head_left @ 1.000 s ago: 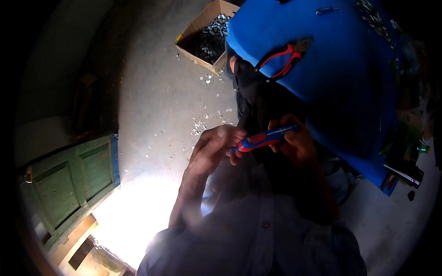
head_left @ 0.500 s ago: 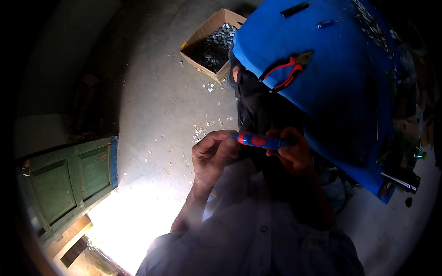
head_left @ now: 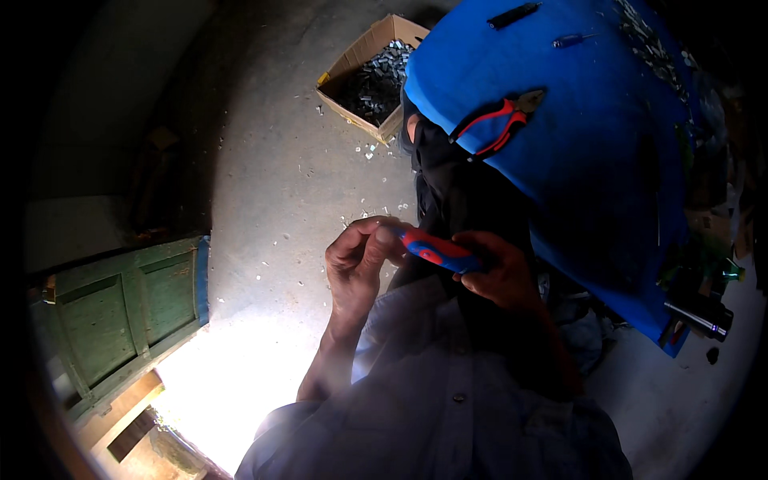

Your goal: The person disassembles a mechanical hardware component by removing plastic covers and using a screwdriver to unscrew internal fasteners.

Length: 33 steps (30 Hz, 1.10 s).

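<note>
In front of my chest, my right hand (head_left: 492,268) is closed around the thick rear end of a red-and-blue handheld tool (head_left: 432,250). Its exact kind is not clear. The tool slants, its narrow end up and to the left. There, my left hand (head_left: 358,250) pinches with thumb and fingertips at the tip, which the fingers hide. Whether a small part also sits in that pinch cannot be seen. Off to the right of my hands, combination pliers (head_left: 502,126) with red-and-black grips lie on a blue cloth (head_left: 592,152).
An open cardboard box (head_left: 352,114) of small metal pieces stands on the concrete floor, with bits scattered nearby. Farther back on the cloth are a small blue screwdriver (head_left: 572,40), a black tool (head_left: 514,16) and metal parts (head_left: 648,44). A green wooden panel (head_left: 128,312) stands left; a dark cylinder (head_left: 700,316) lies right.
The tool has tilted, its rear end dropping lower. My left hand has shifted slightly left and up, still pinching at the tip. My right hand keeps its grip.
</note>
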Each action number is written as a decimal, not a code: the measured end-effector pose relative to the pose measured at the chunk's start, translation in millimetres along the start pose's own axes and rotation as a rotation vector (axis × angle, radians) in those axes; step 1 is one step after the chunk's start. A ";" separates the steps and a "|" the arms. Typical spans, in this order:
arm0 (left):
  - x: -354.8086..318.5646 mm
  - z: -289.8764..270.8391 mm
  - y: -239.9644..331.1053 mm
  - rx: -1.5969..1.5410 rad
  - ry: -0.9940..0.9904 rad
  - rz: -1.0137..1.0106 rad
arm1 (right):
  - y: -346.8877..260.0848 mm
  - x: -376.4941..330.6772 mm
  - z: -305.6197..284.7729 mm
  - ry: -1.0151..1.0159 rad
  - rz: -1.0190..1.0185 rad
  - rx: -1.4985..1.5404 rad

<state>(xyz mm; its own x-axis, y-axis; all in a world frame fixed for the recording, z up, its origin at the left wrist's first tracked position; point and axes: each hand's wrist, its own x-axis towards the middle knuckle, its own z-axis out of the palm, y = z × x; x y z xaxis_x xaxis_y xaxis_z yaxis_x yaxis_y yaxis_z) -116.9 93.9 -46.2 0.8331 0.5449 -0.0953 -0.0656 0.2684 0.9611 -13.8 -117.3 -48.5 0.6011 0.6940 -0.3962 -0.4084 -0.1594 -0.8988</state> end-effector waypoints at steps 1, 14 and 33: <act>0.5 -1.0 -0.9 -0.011 0.006 0.003 | -2.0 -0.5 0.6 -0.010 0.020 0.012; 5.0 -4.7 -5.9 -0.056 -0.032 -0.056 | -12.8 2.6 15.1 -0.235 0.061 -0.250; 6.9 2.2 -11.0 0.041 0.018 0.002 | 4.3 0.8 22.9 0.033 -0.297 -0.545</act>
<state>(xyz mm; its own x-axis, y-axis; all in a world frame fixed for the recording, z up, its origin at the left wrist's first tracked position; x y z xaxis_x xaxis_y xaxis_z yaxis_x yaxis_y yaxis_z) -109.2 92.9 -56.8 0.8230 0.5596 -0.0974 -0.0445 0.2346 0.9711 -30.8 -101.3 -48.4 0.6596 0.7432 -0.1127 0.1832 -0.3044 -0.9348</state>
